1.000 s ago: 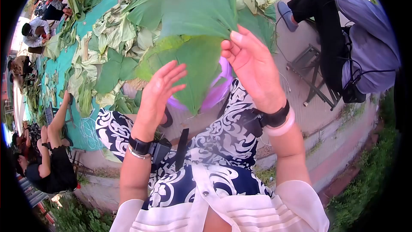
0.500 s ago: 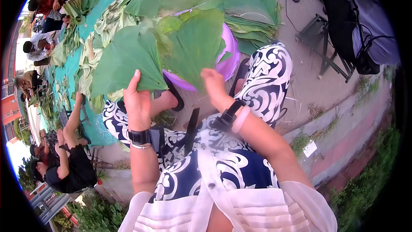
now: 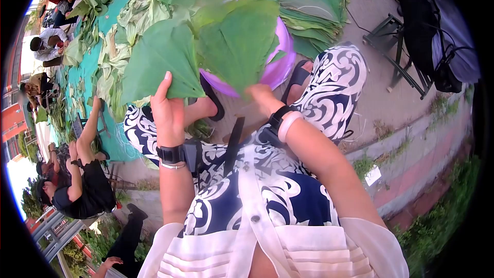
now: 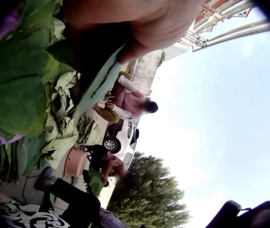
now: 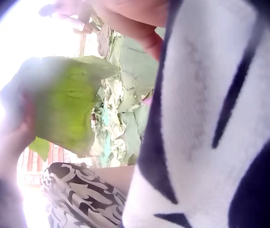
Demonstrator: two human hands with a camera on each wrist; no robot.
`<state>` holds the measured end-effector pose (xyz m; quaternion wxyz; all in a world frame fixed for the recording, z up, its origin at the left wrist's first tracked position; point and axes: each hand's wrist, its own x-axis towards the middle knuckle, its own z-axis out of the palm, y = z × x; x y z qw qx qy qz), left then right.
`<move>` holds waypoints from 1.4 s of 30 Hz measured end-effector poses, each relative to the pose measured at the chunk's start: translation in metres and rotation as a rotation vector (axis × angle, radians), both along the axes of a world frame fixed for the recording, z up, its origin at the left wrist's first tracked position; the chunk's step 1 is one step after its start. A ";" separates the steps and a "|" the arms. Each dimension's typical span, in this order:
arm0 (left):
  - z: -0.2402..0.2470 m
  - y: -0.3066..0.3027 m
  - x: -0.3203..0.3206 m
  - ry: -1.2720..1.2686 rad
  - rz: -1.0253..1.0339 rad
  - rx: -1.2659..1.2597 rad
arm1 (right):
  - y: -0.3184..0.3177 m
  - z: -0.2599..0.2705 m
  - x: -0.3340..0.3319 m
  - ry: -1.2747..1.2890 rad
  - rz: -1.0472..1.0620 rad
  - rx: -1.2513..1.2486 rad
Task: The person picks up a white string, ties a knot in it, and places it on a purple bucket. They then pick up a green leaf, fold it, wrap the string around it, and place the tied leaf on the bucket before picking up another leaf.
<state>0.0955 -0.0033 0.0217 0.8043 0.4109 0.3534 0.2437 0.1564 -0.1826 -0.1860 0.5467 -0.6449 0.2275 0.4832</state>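
In the head view my left hand [image 3: 167,113] holds a green lotus leaf [image 3: 159,64] by its lower edge, thumb on top and fingers beneath. That leaf is folded into a fan shape; the left wrist view shows its edge [image 4: 99,83] under the hand. Another folded lotus leaf [image 3: 234,46] lies over a purple basin [image 3: 283,54] in front of me, its pointed end toward my body. My right hand [image 3: 263,99] pinches that point with curled fingers, the fingertips partly hidden. The right wrist view shows this hand [image 5: 139,19] at the top, largely blocked by patterned trousers [image 5: 211,118].
A stack of lotus leaves [image 3: 314,23] lies right of the basin. Paler, crumpled leaves [image 3: 110,62] cover the turquoise sheet [image 3: 116,144] at left. A folding stool [image 3: 396,54] and a seated person's leg are at right. Several people sit at far left.
The leaf that my right hand held up by its corner is now in my left hand, lower and to the left. My right hand has come down to the point of the leaf over the basin.
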 end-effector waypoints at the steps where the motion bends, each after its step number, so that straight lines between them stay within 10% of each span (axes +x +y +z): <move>1: 0.000 0.001 -0.001 -0.003 0.003 0.007 | -0.002 0.003 0.000 0.018 -0.009 0.006; 13: 0.000 0.012 -0.015 -0.026 0.006 0.030 | -0.014 0.066 0.021 -0.053 -0.194 0.428; 25: 0.008 -0.008 -0.012 0.037 -0.077 0.131 | -0.005 0.047 0.017 -0.511 -0.126 0.147; 31: 0.008 -0.013 -0.005 0.103 -0.356 0.208 | -0.003 0.073 0.026 -0.277 -0.094 0.348; 42: -0.175 -0.022 0.023 0.363 -0.520 -0.047 | -0.013 0.032 0.024 -0.093 -0.189 0.228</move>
